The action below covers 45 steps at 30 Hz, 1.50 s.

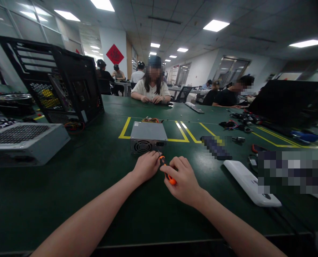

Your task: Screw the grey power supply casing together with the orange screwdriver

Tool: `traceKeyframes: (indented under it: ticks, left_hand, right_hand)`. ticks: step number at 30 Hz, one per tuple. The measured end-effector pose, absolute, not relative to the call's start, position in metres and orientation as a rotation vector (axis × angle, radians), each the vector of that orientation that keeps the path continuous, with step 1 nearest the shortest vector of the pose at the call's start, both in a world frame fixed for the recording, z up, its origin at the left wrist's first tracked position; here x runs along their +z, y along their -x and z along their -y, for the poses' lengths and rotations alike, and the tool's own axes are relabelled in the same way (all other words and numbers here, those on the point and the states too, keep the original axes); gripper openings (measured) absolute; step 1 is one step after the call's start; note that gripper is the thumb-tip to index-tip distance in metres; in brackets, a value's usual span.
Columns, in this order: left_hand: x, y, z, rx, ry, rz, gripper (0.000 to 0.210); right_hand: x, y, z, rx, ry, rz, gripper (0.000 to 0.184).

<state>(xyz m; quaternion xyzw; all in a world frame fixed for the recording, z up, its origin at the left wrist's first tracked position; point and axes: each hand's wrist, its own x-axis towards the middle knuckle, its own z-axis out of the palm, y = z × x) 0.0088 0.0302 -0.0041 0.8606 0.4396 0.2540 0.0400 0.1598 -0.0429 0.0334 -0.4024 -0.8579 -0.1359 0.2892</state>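
A grey computer power supply (148, 132) rests on the green table, its fan grille and power socket facing me and a bundle of coloured wires behind it. Just in front of it is my left hand (147, 166), with its fingers curled together by the screwdriver's tip; what they pinch, if anything, is hidden. My right hand (182, 180) is closed round the handle of an orange and black screwdriver (170, 177). The screwdriver's thin shaft points up and left, towards the lower front edge of the power supply, beside my left fingertips.
At left stand an open black computer case (65, 82) and a larger grey metal box (27, 144). To the right lie a white power bank (251, 182), cables (236, 121) and a dark monitor (292, 107). A person (151, 84) sits across the table.
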Motion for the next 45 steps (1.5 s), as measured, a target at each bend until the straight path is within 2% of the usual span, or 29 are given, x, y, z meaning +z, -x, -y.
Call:
traceKeyframes:
  ticks: [3, 8, 14, 16, 20, 24, 29, 33, 35, 40, 45]
  left_hand:
    - [-0.009, -0.004, -0.039, 0.931, -2.327, -1.354, 0.026]
    - [-0.016, 0.001, -0.053, 1.027, -1.869, -1.114, 0.028]
    - [-0.014, -0.001, -0.057, 1.051, -1.471, -0.899, 0.03]
    - [-0.011, 0.0, -0.056, 1.038, -1.418, -0.902, 0.03]
    - [-0.008, 0.002, -0.055, 1.036, -1.352, -0.889, 0.031]
    - [-0.008, 0.002, -0.054, 1.05, -1.301, -0.875, 0.032]
    - [-0.006, 0.001, -0.052, 1.054, -1.276, -0.886, 0.033]
    - [-0.004, 0.0, -0.051, 1.049, -1.236, -0.902, 0.031]
    - [-0.004, 0.0, -0.051, 1.049, -1.23, -0.902, 0.03]
    - [-0.003, -0.001, -0.051, 1.059, -1.214, -0.876, 0.031]
    - [-0.003, -0.002, -0.051, 1.074, -1.178, -0.875, 0.032]
  right_hand:
    - [0.038, -0.158, 0.043, -0.283, 1.087, 2.253, 0.016]
    - [0.038, -0.158, 0.043, -0.148, 1.195, 2.184, 0.027]
    - [0.038, -0.162, 0.044, -0.211, 1.14, 2.296, 0.015]
    - [0.04, -0.161, 0.044, -0.196, 1.152, 2.289, 0.015]
    - [0.042, -0.16, 0.043, -0.045, 1.222, 2.185, 0.026]
    - [0.042, -0.164, 0.042, 0.007, 1.194, 2.223, 0.016]
    - [0.044, -0.168, 0.041, -0.026, 1.174, 2.271, 0.015]
    - [0.044, -0.166, 0.041, 0.075, 1.207, 2.15, 0.024]
    - [0.044, -0.167, 0.041, 0.112, 1.226, 2.132, 0.021]
    - [0.047, -0.167, 0.04, -0.029, 1.184, 2.317, 0.013]
    - [0.051, -0.165, 0.041, 0.08, 1.194, 2.285, 0.024]
